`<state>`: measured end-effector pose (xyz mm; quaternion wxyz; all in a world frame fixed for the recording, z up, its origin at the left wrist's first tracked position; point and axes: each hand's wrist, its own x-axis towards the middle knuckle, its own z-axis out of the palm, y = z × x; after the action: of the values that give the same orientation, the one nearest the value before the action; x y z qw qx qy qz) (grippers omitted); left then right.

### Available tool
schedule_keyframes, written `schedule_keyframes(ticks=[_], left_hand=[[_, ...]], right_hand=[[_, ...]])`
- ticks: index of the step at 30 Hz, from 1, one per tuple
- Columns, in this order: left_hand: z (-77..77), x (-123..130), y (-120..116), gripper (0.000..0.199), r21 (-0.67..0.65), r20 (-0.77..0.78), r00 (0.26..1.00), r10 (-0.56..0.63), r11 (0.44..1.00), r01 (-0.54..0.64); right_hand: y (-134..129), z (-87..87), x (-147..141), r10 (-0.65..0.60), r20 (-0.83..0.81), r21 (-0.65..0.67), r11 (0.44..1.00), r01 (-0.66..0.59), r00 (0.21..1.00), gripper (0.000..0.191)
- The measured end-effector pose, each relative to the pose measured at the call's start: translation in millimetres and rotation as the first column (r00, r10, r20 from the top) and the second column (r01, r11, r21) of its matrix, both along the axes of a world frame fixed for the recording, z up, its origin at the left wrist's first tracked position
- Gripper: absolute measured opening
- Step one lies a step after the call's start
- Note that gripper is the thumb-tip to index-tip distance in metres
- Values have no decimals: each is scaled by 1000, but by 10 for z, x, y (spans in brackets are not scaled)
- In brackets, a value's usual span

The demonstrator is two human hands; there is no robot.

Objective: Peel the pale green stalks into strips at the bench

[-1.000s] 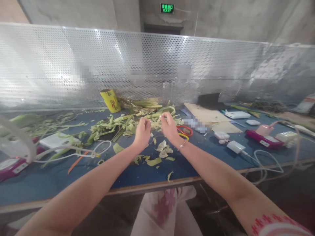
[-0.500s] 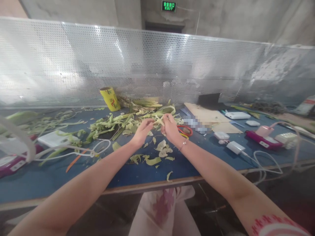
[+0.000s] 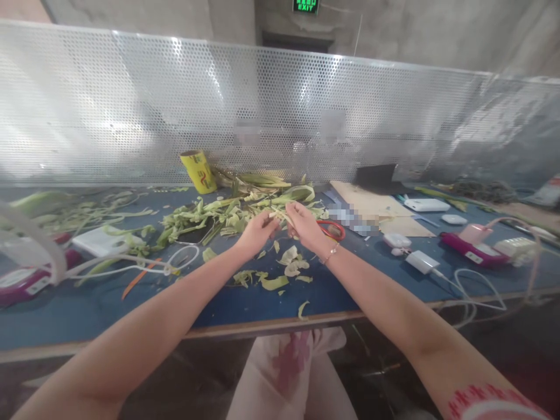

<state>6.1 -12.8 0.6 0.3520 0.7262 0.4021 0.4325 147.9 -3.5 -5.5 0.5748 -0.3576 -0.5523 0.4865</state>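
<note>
Over the blue table, my left hand (image 3: pixel 259 232) and my right hand (image 3: pixel 303 224) are close together, with a small gap between them. A pale green plant piece (image 3: pixel 280 216) reaches between their fingertips, and both hands pinch it. Behind them lies a heap of pale green stalks and leaves (image 3: pixel 236 210). Loose peeled leaf pieces (image 3: pixel 292 261) are scattered on the table in front of my hands. Red-handled scissors (image 3: pixel 335 230) lie just right of my right hand, partly covered by it.
A yellow tube (image 3: pixel 199 172) leans by the perforated metal screen (image 3: pixel 175 105). Brown papers (image 3: pixel 371 201), a white charger (image 3: pixel 422 262) and a purple power strip (image 3: pixel 472 249) lie right. Cables and a white box (image 3: pixel 98 240) are at left, near the table edge (image 3: pixel 280 328).
My left hand's fingers have closed on the plant piece, nearer to my right hand. The camera view has shifted slightly.
</note>
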Motion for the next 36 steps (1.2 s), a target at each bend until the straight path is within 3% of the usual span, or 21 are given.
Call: schedule_keyframes(ticks=[4, 8, 11, 15, 21, 25, 31, 36], left_hand=[[-1, -5, 1, 28, -89, 46, 997, -57, 994, 60], [12, 3, -25, 23, -114, 132, 990, -55, 991, 70], [19, -5, -24, 21, -134, 164, 985, -53, 988, 75], [35, -15, -19, 23, -164, 226, 971, -80, 979, 119], [19, -20, -39, 32, -13, 105, 994, 33, 999, -32], [-17, -24, -44, 31, -6, 137, 987, 86, 996, -86], [-15, -2, -35, 31, -119, 336, 942, 12, 992, 30], [-20, 15, -15, 32, -166, 406, 914, 16, 984, 57]], right_hand=[[26, -6, 119, 147, 157, 14, 988, -151, 977, 39], [3, 28, 209, 93, 397, 172, 970, -173, 913, 29], [-35, 81, 251, 48, 502, 202, 965, -170, 863, 26], [-90, 151, 269, 98, 517, 154, 967, -205, 850, 22], [-152, 177, 231, 89, 533, 180, 960, -216, 841, 20], [-155, 119, 171, 62, 505, 247, 945, -213, 861, 20], [-190, 108, 126, -2, 528, 306, 933, -189, 849, 15], [-187, 108, 131, 10, 539, 300, 932, -203, 842, 14]])
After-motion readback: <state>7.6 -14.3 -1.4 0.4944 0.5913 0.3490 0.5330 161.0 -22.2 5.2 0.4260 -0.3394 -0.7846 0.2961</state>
